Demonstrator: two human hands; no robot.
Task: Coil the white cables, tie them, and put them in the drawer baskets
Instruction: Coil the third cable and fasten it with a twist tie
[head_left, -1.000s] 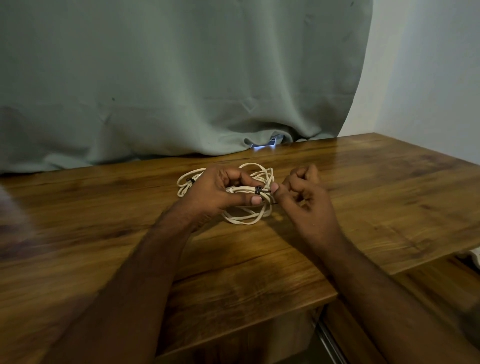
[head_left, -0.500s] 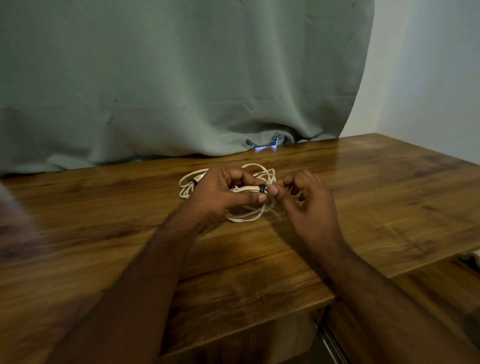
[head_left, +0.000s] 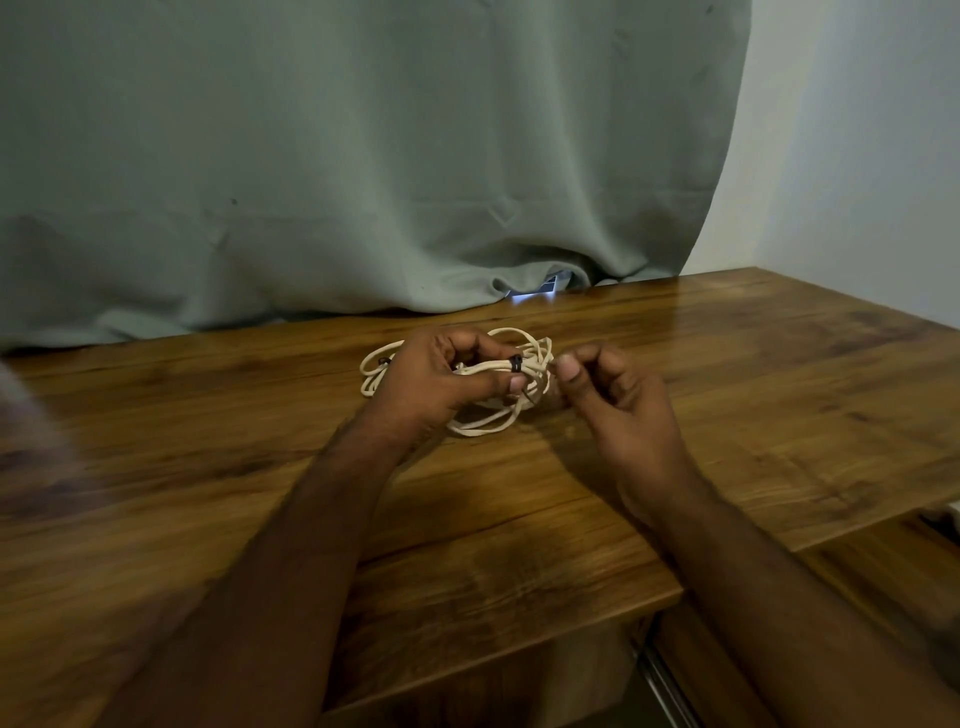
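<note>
cable coil (head_left: 483, 427) partly behind hands (head_left: 441, 379)

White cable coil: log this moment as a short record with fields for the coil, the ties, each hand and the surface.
coil: white cable coil, loosely looped, partly lifted above the wooden table
ties: one black tie wrapped round the bundled strands; a second dark tie on the coil's far left loop
left hand: left hand grips the bundle, thumb beside the black tie
right hand: right hand, fingers curled, thumb and forefinger pinched together at the coil's right edge; what they pinch is too small to tell
backdrop: grey-green curtain behind the table
</note>
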